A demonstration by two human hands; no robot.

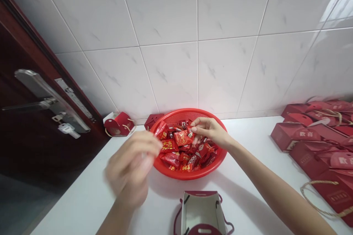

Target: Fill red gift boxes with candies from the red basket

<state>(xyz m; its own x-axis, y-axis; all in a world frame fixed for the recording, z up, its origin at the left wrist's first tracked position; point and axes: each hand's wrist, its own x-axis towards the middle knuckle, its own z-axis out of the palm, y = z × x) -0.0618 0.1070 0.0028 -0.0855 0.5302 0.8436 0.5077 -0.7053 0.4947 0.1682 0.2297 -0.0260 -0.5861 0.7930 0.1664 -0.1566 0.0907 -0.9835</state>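
Observation:
A red plastic basket (190, 177) full of red-wrapped sweets (183, 137) stands on the white table against the wall. My right hand (208, 130) reaches over its right part, thumb and forefinger pinched at a small red packet among the sweets. Left of the basket, my left hand (132, 165) is raised and smeared by motion; its fingers are curled, and whether they hold anything cannot be made out. In front of the basket lies an open dark-red box (204, 211) with a pale inside and cord handles.
Many red gift boxes (306, 154) with rope handles are piled at the right. One red box (118, 124) sits at the table's back left corner, another (153, 120) behind the basket. A dark door with a metal handle (45, 102) is at the left.

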